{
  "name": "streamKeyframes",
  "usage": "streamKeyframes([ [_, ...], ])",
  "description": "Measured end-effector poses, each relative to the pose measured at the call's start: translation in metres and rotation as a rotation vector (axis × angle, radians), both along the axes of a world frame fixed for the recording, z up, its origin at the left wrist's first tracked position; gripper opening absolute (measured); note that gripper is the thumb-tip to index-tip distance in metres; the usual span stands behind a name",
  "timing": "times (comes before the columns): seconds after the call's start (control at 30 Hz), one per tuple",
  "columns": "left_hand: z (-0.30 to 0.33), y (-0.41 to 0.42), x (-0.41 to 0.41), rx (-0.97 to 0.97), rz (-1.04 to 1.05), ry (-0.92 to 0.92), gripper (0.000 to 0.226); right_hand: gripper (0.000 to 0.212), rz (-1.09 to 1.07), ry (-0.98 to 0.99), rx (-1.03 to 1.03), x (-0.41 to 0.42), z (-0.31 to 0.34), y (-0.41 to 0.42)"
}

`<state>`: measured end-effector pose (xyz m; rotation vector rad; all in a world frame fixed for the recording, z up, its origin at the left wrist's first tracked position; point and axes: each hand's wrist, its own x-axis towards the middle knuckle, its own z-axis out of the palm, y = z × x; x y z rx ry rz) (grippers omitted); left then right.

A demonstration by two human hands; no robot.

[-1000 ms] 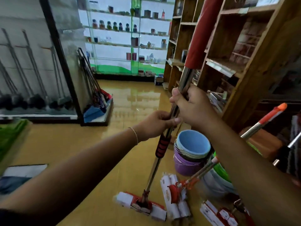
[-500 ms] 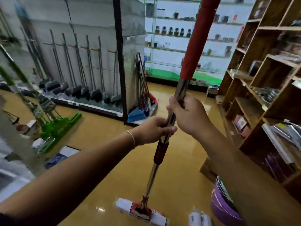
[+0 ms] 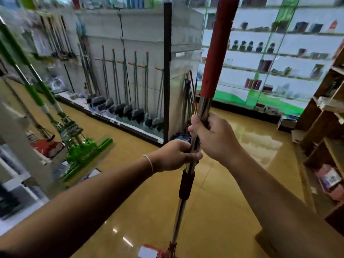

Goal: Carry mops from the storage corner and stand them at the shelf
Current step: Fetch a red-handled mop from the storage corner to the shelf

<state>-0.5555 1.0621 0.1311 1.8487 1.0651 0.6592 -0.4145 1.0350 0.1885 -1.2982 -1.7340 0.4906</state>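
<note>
I hold one mop [image 3: 217,58] nearly upright in front of me. It has a red foam grip at the top, a shiny metal pole and a dark red sleeve lower down. Its white and red sponge head [image 3: 158,253] shows at the bottom edge, just above the floor. My left hand [image 3: 176,155] grips the metal pole just above the dark sleeve. My right hand [image 3: 214,136] grips the pole directly above my left hand, below the red foam.
Green mops [image 3: 61,118] lean at the left. A grey wall rack [image 3: 121,86] holds several brooms and mops, ending at a black post [image 3: 167,71]. A wooden shelf unit [image 3: 323,127] stands at the right. Glossy yellow floor [image 3: 232,183] lies ahead, glass shelves behind.
My view has swung left: the buckets and other mops at the wooden shelf have left the frame, and the green mops and wall rack came in. Both hands keep their grip.
</note>
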Motion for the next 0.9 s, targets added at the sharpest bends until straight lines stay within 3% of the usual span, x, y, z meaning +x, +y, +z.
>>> streamKeyframes([
  [0.4, -0.02, 0.132, -0.029, -0.044, -0.026, -0.008, 0.029, 0.025, -0.013, 0.005, -0.014, -0.036, -0.016, 0.135],
  [0.57, -0.013, 0.204, -0.046, -0.076, -0.091, -0.017, 0.048, 0.021, -0.054, -0.007, -0.016, -0.056, -0.008, 0.198],
  [0.73, 0.002, 0.273, -0.06, -0.044, -0.15, -0.029, 0.03, 0.021, -0.107, 0.0, 0.018, -0.072, 0.008, 0.259],
  [0.9, 0.005, 0.331, -0.074, 0.008, -0.15, -0.072, 0.043, 0.026, -0.117, 0.038, 0.018, -0.084, 0.013, 0.316],
])
